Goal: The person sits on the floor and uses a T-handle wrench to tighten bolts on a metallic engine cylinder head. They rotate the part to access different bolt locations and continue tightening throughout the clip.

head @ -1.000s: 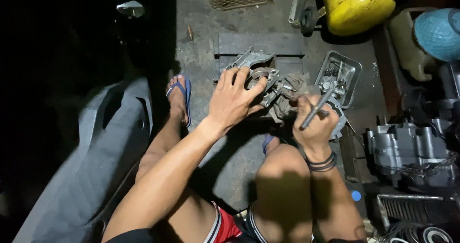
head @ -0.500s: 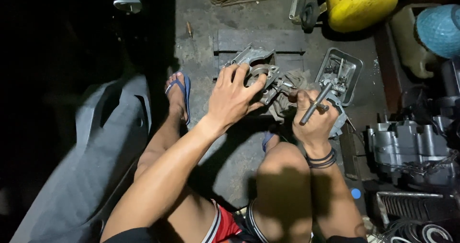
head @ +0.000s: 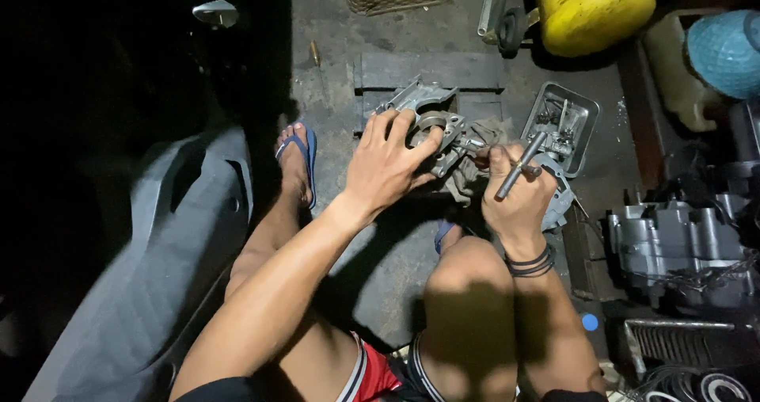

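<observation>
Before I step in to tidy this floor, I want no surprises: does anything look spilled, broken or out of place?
Nothing looks spilled or broken. The left hand steadies a grey metal engine part on a rag; the right hand grips a metal rod tool. A small metal tray of loose parts sits tilted beside them.

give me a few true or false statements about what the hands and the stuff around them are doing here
1. The left hand rests on a grey metal engine casting. True.
2. The right hand holds a slim metal rod-like tool. True.
3. The metal parts tray beside the right hand is empty. False: small metal parts lie in it.
4. The person is barefoot. False: a blue flip-flop shows on the left foot.
5. A yellow container stands at the top of the view. True.
6. The right wrist is bare. False: dark bands circle it.
</observation>
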